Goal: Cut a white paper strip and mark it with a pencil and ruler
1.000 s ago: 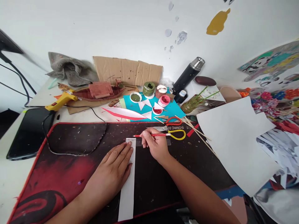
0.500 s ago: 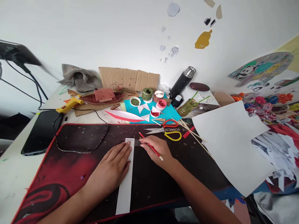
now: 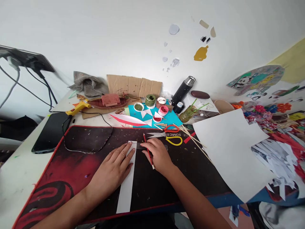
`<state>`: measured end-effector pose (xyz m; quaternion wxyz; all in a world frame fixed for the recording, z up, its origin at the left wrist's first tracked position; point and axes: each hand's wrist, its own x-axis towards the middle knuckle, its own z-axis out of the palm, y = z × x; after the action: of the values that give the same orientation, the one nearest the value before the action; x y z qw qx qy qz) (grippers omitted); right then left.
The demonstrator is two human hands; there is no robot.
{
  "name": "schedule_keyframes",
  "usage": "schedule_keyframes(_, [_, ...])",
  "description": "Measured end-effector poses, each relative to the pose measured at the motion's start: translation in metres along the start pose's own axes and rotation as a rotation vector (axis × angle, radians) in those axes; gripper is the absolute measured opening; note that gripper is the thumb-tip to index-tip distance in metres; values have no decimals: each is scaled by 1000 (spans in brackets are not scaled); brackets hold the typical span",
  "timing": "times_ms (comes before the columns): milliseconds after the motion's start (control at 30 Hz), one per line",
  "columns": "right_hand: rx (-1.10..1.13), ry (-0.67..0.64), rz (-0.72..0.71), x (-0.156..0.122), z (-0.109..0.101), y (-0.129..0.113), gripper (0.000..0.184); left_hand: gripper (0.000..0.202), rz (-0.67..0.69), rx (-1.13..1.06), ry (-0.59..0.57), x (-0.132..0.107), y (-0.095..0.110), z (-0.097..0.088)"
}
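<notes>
A long, narrow white paper strip (image 3: 125, 195) lies flat on the dark mat (image 3: 188, 175), running from the near edge away, its far end slightly farther right, its left side partly covered. A slim red pencil (image 3: 150, 157) with a whitish butt is held to its right, point far and a little left. A clear flat piece (image 3: 139, 147) lies crosswise by the strip's far end, mostly hidden.
</notes>
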<state>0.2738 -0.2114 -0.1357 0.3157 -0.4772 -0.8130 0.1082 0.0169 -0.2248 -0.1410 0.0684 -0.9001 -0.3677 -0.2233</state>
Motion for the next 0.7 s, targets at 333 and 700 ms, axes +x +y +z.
schedule_keyframes(333, [-69,9,42,-12,-7,9,24,52,31,-71,-72,-15,39,-19])
schedule_keyframes(700, [-126,42,95,-37,-27,12,23,68,135,-202,-267,-35,-32,-27])
